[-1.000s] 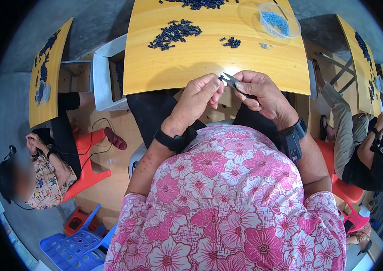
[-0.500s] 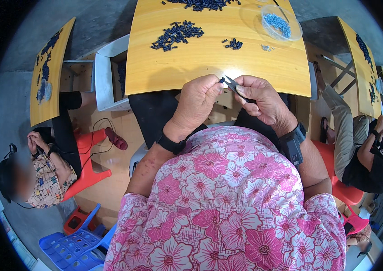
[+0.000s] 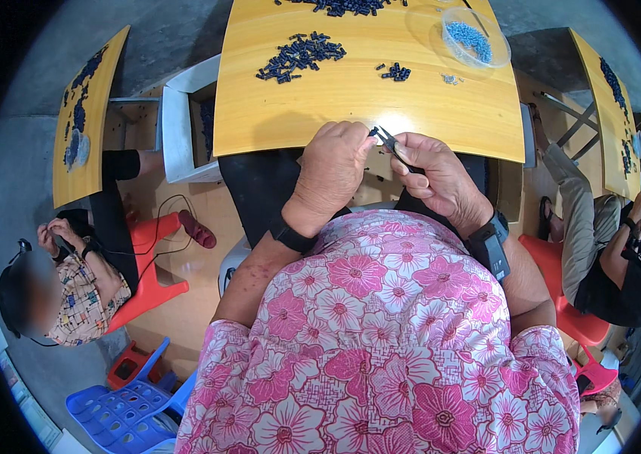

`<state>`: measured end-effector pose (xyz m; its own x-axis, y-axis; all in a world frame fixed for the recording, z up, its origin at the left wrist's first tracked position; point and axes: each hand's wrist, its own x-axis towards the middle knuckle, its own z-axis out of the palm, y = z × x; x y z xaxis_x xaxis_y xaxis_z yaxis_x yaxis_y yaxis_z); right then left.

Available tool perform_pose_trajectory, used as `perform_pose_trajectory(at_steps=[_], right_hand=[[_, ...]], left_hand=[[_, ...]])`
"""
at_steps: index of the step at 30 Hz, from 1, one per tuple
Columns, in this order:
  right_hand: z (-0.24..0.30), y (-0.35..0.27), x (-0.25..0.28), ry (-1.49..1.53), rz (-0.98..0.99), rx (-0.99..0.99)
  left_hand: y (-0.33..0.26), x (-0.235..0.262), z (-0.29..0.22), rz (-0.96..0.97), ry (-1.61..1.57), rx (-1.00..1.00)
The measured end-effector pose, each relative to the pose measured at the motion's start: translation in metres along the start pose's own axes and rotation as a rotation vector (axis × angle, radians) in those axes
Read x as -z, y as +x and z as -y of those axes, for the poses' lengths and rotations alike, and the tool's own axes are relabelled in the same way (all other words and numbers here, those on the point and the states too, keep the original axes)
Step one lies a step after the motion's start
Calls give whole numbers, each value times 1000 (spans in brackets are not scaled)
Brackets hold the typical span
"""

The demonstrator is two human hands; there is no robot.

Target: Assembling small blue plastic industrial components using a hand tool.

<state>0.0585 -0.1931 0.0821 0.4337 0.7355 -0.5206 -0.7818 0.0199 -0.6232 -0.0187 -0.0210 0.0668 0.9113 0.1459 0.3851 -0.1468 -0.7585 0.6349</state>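
Observation:
Between the thumb and fingers of my left hand (image 3: 336, 163) is pinched a small black part (image 3: 373, 132), mostly covered by the fingertips. My right hand (image 3: 441, 170) is closed round dark tweezers (image 3: 389, 141), whose two pointed tips stand apart just right of the black part. Whether a tip touches it, I cannot tell. Both hands are above the near edge of the yellow wooden table (image 3: 275, 125). Beyond them lie a small cluster of black parts (image 3: 396, 72) and a few tiny pale pieces (image 3: 451, 79).
A larger heap of black parts (image 3: 301, 55) lies left of the cluster, with another heap (image 3: 351, 6) at the far edge. At the far right stands a clear bowl (image 3: 504, 57) of small blue pieces (image 3: 470, 41). Seated people (image 3: 90, 295) work at side tables (image 3: 112, 106).
The tweezers' tips have spread apart and now show as two separate points. My left hand still pinches the black part. The whole view has shifted slightly.

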Motion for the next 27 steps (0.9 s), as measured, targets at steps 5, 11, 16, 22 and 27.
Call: perform_pose_trajectory(at_steps=[5, 11, 16, 22, 27], right_hand=[[-4, 1, -5, 130, 20, -24], [8, -3, -10, 114, 33, -49], [17, -8, 1, 89, 35, -24], [28, -9, 22, -345, -300, 206], [24, 3, 72, -1218, -600, 667]], left_hand=[[-1, -4, -1, -31, 85, 10], [-2, -3, 1, 70, -148, 144], [-3, -2, 9, 189, -699, 458], [-4, 4, 5, 250, -1178, 630], [-4, 6, 2, 269, -1209, 625]])
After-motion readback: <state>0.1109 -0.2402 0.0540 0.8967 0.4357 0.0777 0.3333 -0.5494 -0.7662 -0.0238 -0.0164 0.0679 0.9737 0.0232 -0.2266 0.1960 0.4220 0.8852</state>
